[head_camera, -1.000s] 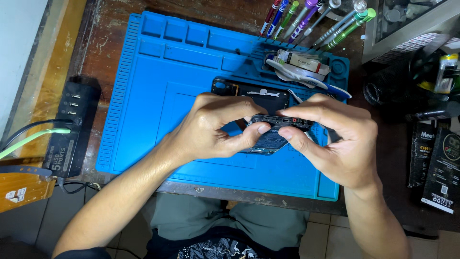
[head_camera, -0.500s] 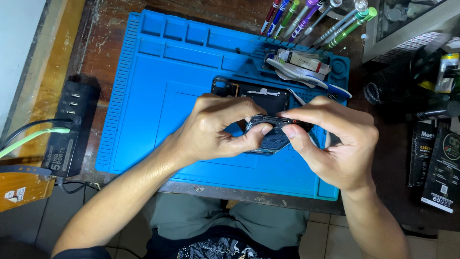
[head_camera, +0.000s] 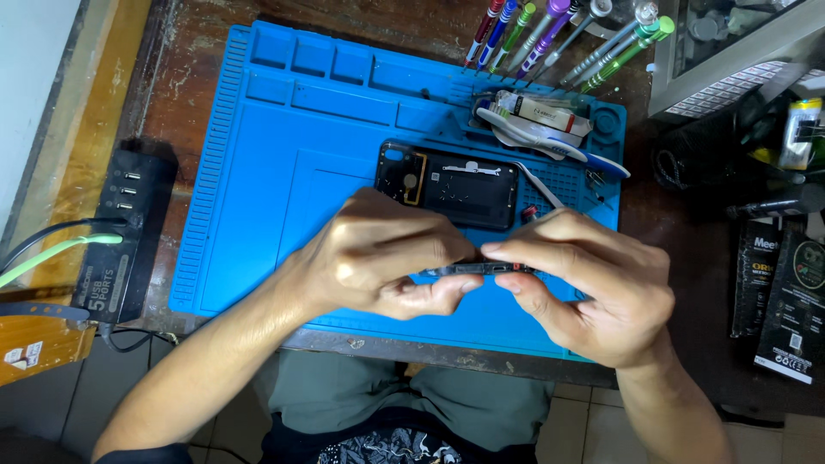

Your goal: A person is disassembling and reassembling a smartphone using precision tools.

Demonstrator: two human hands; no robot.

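Note:
Both my hands hold a thin dark phone part (head_camera: 479, 270) edge-on above the blue work mat (head_camera: 284, 163). My left hand (head_camera: 382, 258) grips its left end, with the thumb under it and the fingers curled over the top. My right hand (head_camera: 593, 288) pinches its right end between thumb and forefinger. Most of the part is hidden by my fingers. Just beyond my hands a black opened phone body (head_camera: 447, 185) lies flat on the mat.
Several coloured screwdrivers (head_camera: 559, 30) stand at the mat's far edge, with a toothbrush (head_camera: 550, 142) and a tube in the mat's tray. A black USB hub (head_camera: 120, 232) with cables sits left. Dark packages (head_camera: 786, 301) lie right.
The part has been turned from showing its face to edge-on, and my hands have closed in around it. The phone body behind is now more exposed.

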